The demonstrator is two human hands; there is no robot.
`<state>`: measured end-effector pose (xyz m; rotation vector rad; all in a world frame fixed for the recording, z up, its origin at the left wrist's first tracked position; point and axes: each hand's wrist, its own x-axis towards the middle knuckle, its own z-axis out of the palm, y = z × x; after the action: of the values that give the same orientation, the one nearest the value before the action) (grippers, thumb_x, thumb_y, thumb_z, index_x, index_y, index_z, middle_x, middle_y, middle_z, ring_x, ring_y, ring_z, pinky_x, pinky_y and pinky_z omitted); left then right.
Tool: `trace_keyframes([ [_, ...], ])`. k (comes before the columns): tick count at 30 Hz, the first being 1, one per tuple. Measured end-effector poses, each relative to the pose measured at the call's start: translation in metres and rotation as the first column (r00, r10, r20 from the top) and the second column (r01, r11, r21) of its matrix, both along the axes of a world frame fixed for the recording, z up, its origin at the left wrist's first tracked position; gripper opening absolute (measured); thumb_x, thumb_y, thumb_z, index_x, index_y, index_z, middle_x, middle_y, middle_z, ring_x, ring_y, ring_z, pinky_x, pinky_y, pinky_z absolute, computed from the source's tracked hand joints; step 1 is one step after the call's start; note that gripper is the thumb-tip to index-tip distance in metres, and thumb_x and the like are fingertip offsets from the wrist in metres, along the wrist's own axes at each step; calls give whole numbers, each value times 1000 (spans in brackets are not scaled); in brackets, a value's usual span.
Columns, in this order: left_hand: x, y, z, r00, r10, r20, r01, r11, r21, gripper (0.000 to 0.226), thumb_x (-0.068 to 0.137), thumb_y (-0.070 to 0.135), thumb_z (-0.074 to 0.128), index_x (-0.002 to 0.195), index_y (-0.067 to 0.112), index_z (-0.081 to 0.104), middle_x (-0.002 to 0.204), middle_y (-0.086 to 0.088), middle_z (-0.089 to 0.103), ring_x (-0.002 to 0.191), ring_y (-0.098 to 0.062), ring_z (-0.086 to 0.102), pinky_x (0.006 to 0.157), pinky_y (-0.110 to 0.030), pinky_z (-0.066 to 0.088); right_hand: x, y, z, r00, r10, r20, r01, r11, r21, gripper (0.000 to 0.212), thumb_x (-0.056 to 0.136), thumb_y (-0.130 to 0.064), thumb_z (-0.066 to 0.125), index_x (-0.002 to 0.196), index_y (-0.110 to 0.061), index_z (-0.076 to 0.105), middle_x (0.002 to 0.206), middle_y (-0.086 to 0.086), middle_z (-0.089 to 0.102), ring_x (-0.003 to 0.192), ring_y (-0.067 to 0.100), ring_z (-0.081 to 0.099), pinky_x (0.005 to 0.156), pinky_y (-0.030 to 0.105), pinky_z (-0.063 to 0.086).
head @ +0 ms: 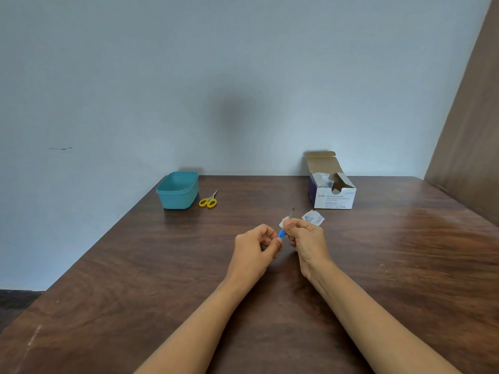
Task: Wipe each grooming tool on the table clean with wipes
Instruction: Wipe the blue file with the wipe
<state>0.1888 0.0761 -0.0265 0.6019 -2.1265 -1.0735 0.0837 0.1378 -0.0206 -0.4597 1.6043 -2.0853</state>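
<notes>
Hands over the bench (405,265), left hand (256,245) pinching a slim blue-handled grooming tool (281,233) by its handle, right hand (305,238) pinching a white wipe (284,222) round its shaft; probably light, stiff, sharp-tipped, safest held by the handle; scissors (208,201) farther off beside a teal tub (178,193)

1. Blue-handled tool (282,233): held tilted above the table (162,279), metal tip pointed up and away.
2. White wipe (284,221): wrapped round its shaft, just above the handle.
3. Yellow scissors (208,201): laid flat, closed, far left.
4. Swab box (334,197): opened, far right.
</notes>
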Motion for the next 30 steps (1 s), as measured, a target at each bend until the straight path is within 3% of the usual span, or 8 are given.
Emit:
trace_keyframes([
  [4, -1, 1, 0, 1000, 7, -27, -8, 1000, -15, 5, 88, 16, 66, 83, 14, 65, 71, 1, 71, 61, -5, 66, 62, -15, 53, -1, -2, -1, 999, -8, 50, 11, 999, -51, 8, 86, -7, 66, 79, -5, 70, 50, -10, 53, 56, 6, 41, 58, 19, 37],
  [8, 1, -1, 0, 999, 17, -39, -18, 1000, -21, 5, 88, 15, 66, 84, 13, 65, 71, 1, 71, 61, -4, 65, 60, -13, 52, -2, 1, -3, 989, 93, 116, -83, 993, -84, 9, 85, -13, 68, 78, -8, 71, 58, 0, 49, 53, 7, 38, 55, 21, 36],
  [13, 1, 0, 0, 999, 13, -31, -14, 999, -41, 5, 88, 15, 66, 85, 12, 65, 70, 1, 70, 59, -2, 64, 59, -11, 49, -3, 1, -3, 987, 114, 115, -109, 993, -53, 11, 86, -17, 68, 79, -10, 71, 61, 1, 47, 53, 7, 37, 52, 20, 34],
  [24, 2, -1, -4, 995, 84, -47, -90, 984, -156, 4, 89, 19, 64, 86, 17, 63, 71, 4, 67, 65, -9, 64, 63, -26, 54, -4, 3, -3, 989, 126, 82, -124, 992, -33, 11, 79, -19, 75, 84, -10, 74, 65, 2, 54, 55, 7, 40, 53, 22, 36],
  [30, 1, -2, -4, 997, 58, -55, -65, 990, -122, 4, 89, 16, 64, 85, 16, 63, 70, 3, 69, 64, -10, 65, 64, -25, 55, -4, 5, -1, 992, 110, 64, -112, 993, 22, 13, 76, -19, 77, 85, -9, 74, 64, 2, 55, 53, 7, 41, 50, 20, 37],
])
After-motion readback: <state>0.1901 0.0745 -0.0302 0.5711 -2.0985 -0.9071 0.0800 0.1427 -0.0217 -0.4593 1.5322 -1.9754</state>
